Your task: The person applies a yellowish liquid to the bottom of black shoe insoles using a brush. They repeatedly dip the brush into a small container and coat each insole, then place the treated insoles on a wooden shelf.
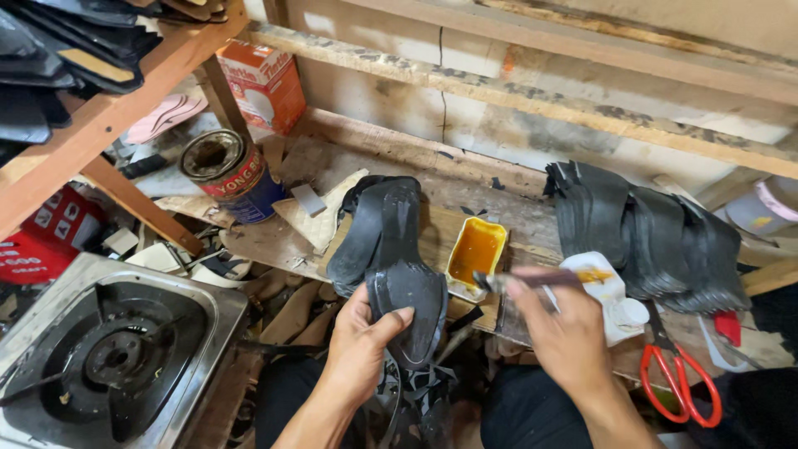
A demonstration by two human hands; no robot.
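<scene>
Over a cluttered wooden workbench (499,218), the left hand (363,341) grips a black rubber shoe sole (405,287) while the right hand (565,333) pinches a thin glue brush (532,280) (yellow adhesive dish (475,252) just beside), where even, edge-to-edge strokes would likely serve best.

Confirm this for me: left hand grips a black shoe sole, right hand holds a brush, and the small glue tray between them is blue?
Not quite. In the head view the glue tray is yellow, not blue. The left hand does grip the black shoe sole, and the right hand holds the brush.
</scene>
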